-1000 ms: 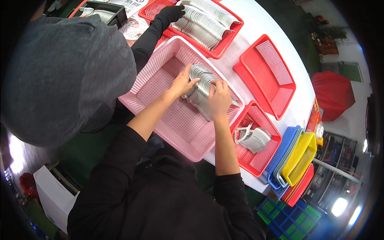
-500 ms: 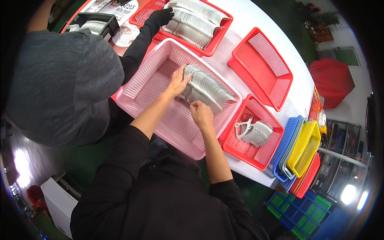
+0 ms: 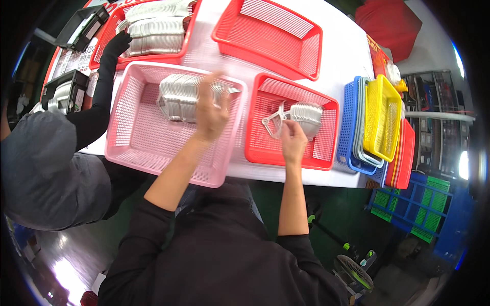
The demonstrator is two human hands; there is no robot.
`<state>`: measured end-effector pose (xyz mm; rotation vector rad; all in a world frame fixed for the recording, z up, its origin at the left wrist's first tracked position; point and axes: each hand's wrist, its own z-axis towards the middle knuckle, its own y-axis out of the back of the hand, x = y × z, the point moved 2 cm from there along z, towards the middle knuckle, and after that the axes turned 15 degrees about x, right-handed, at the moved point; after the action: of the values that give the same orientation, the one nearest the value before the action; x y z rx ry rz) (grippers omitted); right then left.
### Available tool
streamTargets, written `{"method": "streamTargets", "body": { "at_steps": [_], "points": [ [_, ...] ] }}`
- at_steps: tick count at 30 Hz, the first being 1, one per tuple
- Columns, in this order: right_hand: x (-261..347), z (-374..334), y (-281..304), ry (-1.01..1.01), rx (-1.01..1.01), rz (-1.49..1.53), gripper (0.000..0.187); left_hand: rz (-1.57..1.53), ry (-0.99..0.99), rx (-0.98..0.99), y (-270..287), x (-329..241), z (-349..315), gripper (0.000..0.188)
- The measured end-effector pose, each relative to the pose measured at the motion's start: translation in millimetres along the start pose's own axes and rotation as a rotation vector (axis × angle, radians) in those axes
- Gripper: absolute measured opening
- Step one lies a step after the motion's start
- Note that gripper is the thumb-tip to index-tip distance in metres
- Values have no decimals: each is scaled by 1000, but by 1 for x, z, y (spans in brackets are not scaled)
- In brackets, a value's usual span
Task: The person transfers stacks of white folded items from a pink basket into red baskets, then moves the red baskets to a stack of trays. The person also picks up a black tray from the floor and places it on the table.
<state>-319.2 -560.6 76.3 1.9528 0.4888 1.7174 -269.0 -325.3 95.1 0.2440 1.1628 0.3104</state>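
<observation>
My right hand (image 3: 294, 145) is over the red basket (image 3: 331, 143), its fingertips pinched together beside a white bracket-ended part (image 3: 275, 120) and a bunch of thin whitish pieces (image 3: 307, 118). Whether a thin piece sits in that pinch is unclear; a faint pale smear shows beside it. Above the right side of the pink basket (image 3: 135, 153), my left hand (image 3: 210, 112) is raised and smeared by motion, so its fingers do not read clearly. Behind it, a packed row of thin whitish pieces (image 3: 178, 98) lies in the pink basket, partly covered by the hand.
A co-worker's black-gloved hand (image 3: 118, 43) touches rows of similar pieces in another red basket (image 3: 97, 53). A bare red basket (image 3: 265, 38) stands farther back. Stacked blue (image 3: 348, 122) and yellow baskets (image 3: 383, 120) stand at the table's right edge.
My right hand has gone from the row in the pink basket to the pieces in the red basket. My left hand has left the row's far end and moved right. The view has turned.
</observation>
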Motion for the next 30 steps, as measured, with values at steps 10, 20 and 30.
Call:
{"method": "streamTargets", "body": {
  "at_steps": [10, 20, 30],
  "points": [
    [-124, 1, 95, -202, 92, -114, 18, 546, 573, 734, -228, 12, -19, 57],
    [-147, 14, 118, -117, 251, -68, 14, 505, 523, 538, -242, 21, -14, 57],
    [-147, 22, 122, -39, 282, -70, 12, 547, 672, 631, -268, 3, -11, 63]
  ]
}}
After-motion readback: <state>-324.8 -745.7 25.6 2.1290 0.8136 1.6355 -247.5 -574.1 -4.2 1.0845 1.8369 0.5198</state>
